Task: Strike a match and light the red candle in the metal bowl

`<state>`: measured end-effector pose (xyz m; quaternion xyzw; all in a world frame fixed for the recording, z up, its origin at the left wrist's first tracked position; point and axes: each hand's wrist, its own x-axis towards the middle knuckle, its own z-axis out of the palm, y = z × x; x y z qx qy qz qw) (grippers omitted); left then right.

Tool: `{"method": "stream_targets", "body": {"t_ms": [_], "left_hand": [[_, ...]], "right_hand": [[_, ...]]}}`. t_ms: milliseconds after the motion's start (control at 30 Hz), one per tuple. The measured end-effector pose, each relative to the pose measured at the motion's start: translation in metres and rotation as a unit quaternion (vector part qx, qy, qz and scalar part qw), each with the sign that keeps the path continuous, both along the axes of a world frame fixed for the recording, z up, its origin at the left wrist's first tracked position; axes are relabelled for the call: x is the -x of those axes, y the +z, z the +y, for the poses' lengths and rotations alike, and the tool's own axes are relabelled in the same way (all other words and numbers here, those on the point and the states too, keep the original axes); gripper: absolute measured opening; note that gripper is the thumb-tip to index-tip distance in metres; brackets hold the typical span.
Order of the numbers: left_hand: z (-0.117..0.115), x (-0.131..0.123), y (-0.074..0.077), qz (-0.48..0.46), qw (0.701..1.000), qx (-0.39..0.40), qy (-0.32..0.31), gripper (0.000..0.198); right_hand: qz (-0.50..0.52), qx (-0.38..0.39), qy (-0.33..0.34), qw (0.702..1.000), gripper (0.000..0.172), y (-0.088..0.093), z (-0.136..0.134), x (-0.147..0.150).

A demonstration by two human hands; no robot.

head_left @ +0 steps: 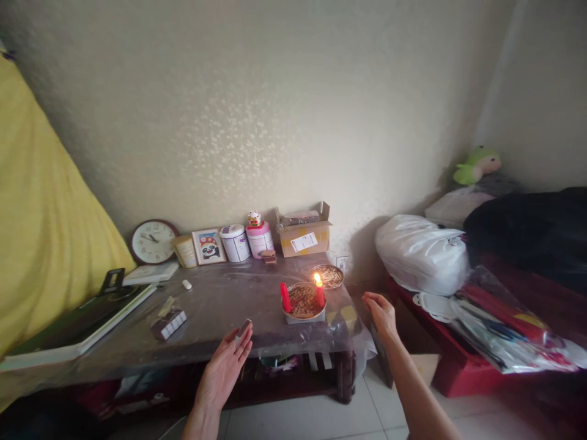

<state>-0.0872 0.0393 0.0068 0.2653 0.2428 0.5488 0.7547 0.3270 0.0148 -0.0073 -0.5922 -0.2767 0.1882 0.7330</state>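
My left hand (227,363) is raised over the front edge of a low table (215,305) covered in clear plastic. Its palm faces right and a small flat item (243,328), perhaps a lighter, is pinched at the fingertips. My right hand (381,315) hovers open beyond the table's right corner, fingers loosely curved and holding nothing. Between the hands, further back, sits a round bowl (304,302) with two red candles: the right candle (318,292) is lit, the left candle (285,297) is unlit. A shallow dish (327,275) lies behind the bowl.
Along the wall stand a clock (153,241), a framed picture (209,245), jars (235,242) and a cardboard box (303,232). A small dark box (168,322) and a laptop-like slab (82,324) lie at left. Yellow fabric (41,214) hangs left; bags (419,253) pile on a red bench at right.
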Motion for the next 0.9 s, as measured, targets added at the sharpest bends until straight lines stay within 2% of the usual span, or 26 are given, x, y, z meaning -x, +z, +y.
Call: {"method": "stream_targets", "body": {"t_ms": [433, 900], "left_hand": [[0.0000, -0.0015, 0.0002, 0.008, 1.000, 0.007, 0.006, 0.025], [0.0012, 0.0010, -0.0060, -0.002, 1.000, -0.006, -0.019, 0.027]], "right_hand": [[0.009, 0.002, -0.002, 1.000, 0.027, 0.0018, -0.0029, -0.0010], [0.017, 0.005, 0.007, 1.000, 0.027, 0.0070, -0.0048, 0.0055]]}}
